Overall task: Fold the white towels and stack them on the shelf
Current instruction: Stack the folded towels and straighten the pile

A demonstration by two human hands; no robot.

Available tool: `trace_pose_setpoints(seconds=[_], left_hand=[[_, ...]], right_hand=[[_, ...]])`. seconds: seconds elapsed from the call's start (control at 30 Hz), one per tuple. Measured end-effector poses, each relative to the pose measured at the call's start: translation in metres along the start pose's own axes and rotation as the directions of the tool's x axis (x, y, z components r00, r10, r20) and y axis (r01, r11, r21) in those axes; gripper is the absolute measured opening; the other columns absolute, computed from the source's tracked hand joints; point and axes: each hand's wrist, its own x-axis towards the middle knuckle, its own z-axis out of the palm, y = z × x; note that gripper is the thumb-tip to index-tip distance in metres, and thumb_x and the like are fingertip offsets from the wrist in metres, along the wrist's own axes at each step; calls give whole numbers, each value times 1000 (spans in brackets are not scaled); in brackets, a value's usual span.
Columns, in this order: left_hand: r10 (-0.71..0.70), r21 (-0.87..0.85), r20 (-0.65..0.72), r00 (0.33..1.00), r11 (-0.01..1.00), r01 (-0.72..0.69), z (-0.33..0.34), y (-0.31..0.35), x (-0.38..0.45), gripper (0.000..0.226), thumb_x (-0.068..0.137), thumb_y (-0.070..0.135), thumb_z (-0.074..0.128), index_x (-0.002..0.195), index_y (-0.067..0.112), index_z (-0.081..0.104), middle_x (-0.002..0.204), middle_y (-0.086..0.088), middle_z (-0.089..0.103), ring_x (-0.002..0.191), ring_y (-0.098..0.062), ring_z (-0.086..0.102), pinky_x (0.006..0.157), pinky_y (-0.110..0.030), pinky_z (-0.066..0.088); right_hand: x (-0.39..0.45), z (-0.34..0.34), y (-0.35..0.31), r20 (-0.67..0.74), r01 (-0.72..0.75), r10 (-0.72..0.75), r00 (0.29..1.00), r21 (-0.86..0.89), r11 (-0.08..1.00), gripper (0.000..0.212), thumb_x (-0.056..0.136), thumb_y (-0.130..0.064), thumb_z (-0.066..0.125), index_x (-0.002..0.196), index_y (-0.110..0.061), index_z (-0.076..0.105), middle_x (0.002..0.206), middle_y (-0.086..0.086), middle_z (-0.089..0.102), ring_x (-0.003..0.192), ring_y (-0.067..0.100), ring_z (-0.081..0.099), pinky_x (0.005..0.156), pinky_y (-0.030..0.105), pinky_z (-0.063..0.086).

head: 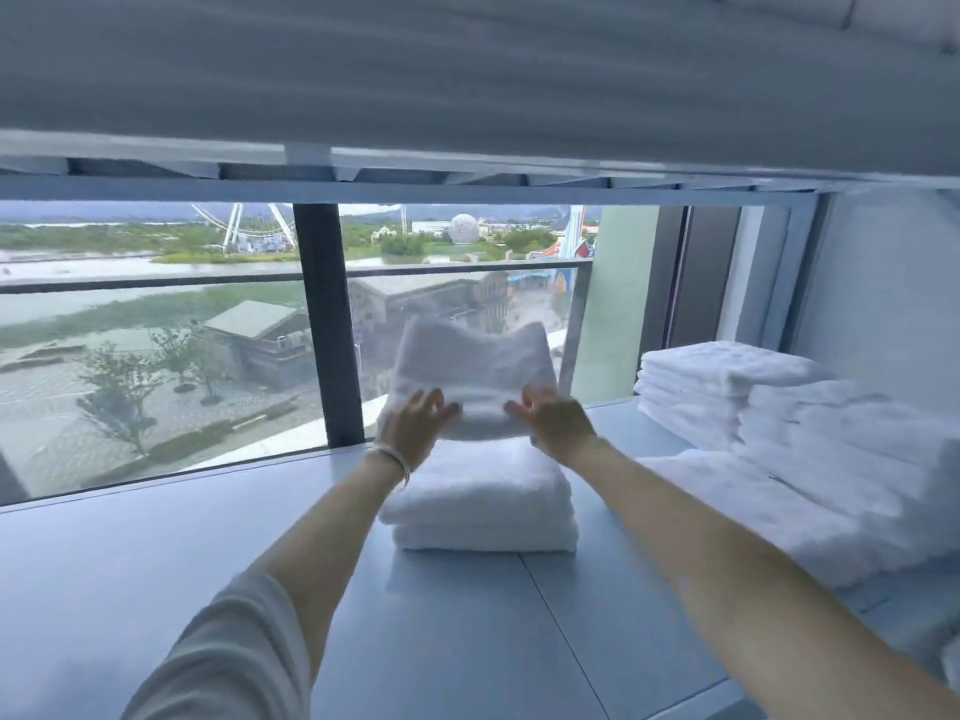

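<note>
This looks like a linen storage spot in a high-rise hotel or resort. A grey metal shelf carries several piles of folded white towels, with another shelf board close above it. Right behind the shelf a large window looks down on rooftops, water, a Ferris wheel and other amusement-park structures far below

Your folded towel and the stacks at right are soft, matt white terry cloth; the shelf looks smooth, painted metal; the far window is glossy glass.
</note>
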Motion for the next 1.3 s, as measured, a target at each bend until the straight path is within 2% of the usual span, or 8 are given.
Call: trace_pose_setpoints(seconds=[0.17,0.33,0.47,0.6,0.8,1.0,1.13,1.3], left_hand=[[-7,-112,227,974,993,33,49,26,-37,62,55,6,79,107,26,51,84,-7,63,65,-26,64,49,-29,50],[-103,-151,144,984,981,125,24,8,-19,52,59,-10,70,101,20,68,88,-10,63,73,-31,65,50,-33,51],[-28,-314,331,943,939,138,51,11,-40,48,86,15,54,131,32,49,124,1,55,112,-25,54,82,-33,45],[-99,-422,225,969,887,189,61,0,-61,56,80,29,61,134,28,49,132,1,53,123,-23,46,102,-31,32],[-112,-629,478,871,648,429,61,-1,-70,100,52,48,70,141,19,34,143,-7,26,131,-22,33,108,-24,26],[-180,-572,239,954,768,288,73,18,-92,101,67,13,80,138,37,12,148,-12,16,129,-34,35,99,-37,42],[-396,-759,235,888,496,422,75,23,-109,106,67,5,80,147,13,12,147,-17,14,137,-28,21,104,-25,26],[-330,-811,380,864,330,483,75,24,-112,118,68,-2,77,147,17,-9,153,-6,7,138,-17,18,108,-24,22]], right_hand=[[-42,49,-22,230,-111,93,969,70,991,39,81,-2,53,119,-11,52,116,18,51,110,36,49,78,42,49],[-20,26,-8,220,-138,122,968,59,989,43,84,-3,47,126,-14,46,121,12,43,119,29,42,83,40,48],[-37,37,-5,381,-102,61,922,87,991,42,85,-11,49,127,-13,45,124,11,41,123,29,37,87,39,46],[-62,47,-1,355,-180,60,933,316,932,69,79,-28,64,140,-20,33,132,5,33,128,23,28,98,34,38],[-81,57,-14,393,-188,105,913,180,966,113,66,-46,76,148,-27,0,151,1,7,140,28,1,115,40,15],[-102,71,-22,283,-251,184,941,223,942,111,76,-37,71,133,-39,-24,154,1,-6,142,26,-9,117,39,15],[-110,73,-29,281,-400,286,916,586,705,112,71,-27,78,133,-61,-8,149,-1,-14,141,29,7,112,45,26],[-106,72,-37,410,-494,276,869,726,478,106,78,-21,74,134,-49,-13,151,11,-9,144,20,-5,113,35,15]])
